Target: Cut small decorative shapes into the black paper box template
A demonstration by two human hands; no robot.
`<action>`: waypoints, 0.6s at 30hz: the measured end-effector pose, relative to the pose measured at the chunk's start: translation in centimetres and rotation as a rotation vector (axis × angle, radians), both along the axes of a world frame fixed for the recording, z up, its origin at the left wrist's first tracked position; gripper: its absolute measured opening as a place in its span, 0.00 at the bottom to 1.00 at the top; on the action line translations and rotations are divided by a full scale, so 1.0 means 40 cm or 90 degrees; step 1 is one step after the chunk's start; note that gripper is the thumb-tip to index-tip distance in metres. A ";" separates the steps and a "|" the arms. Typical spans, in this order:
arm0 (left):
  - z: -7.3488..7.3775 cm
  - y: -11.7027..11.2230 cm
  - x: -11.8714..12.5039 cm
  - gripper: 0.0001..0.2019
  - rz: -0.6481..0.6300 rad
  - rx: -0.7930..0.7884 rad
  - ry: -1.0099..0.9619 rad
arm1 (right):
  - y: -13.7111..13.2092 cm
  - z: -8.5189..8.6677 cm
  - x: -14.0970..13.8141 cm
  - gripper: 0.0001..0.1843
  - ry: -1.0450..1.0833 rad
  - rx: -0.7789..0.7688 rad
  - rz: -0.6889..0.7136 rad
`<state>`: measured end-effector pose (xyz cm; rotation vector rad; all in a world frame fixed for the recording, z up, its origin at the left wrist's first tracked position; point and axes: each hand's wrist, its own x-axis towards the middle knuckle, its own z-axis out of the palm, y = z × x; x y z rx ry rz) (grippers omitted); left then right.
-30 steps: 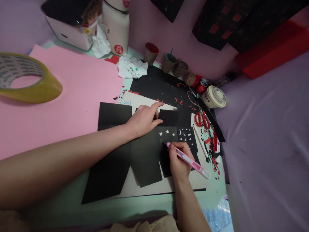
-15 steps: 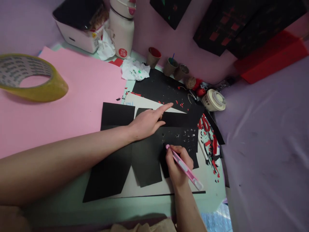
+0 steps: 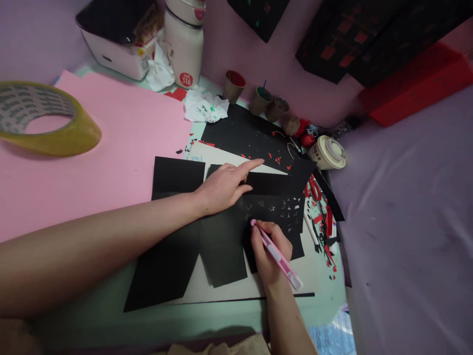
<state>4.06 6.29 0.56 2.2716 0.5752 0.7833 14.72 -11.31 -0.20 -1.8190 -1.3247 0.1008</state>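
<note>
while i watch from beside the pale green table (image 3: 330,293), the person's right hand (image 3: 266,260) grips a slim pink tool (image 3: 275,253) like a pencil, fingers closed snugly round its barrel. its front end points down at the black card (image 3: 275,197), just below a scatter of small shapes, one of them a star; the very tip is too dark for me to make out. the left hand (image 3: 220,190) lies palm down across the card, forefinger stretched out and thumb parted from it, leaving a wide gap.

the card's panels spread over a white sheet (image 3: 254,287) in front of the person. just beside its right edge i see red-handled scissors (image 3: 315,189) among red and black scraps (image 3: 328,219), with a lidded cup (image 3: 327,154) behind them. over to the left, a yellow tape roll (image 3: 86,135) rests on a large pink sheet (image 3: 125,128).
</note>
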 end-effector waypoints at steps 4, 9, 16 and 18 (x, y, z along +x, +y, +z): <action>0.002 -0.001 -0.001 0.29 0.004 -0.002 -0.004 | -0.002 -0.007 0.001 0.03 0.015 0.001 0.029; 0.000 -0.003 -0.002 0.29 0.011 -0.006 -0.010 | 0.000 -0.011 0.002 0.03 0.009 -0.014 0.030; -0.003 -0.002 -0.003 0.29 0.011 -0.019 -0.039 | 0.000 -0.015 0.003 0.04 -0.005 -0.017 0.041; -0.003 -0.001 -0.003 0.29 0.010 -0.027 -0.044 | 0.001 -0.014 0.002 0.04 -0.009 -0.017 0.041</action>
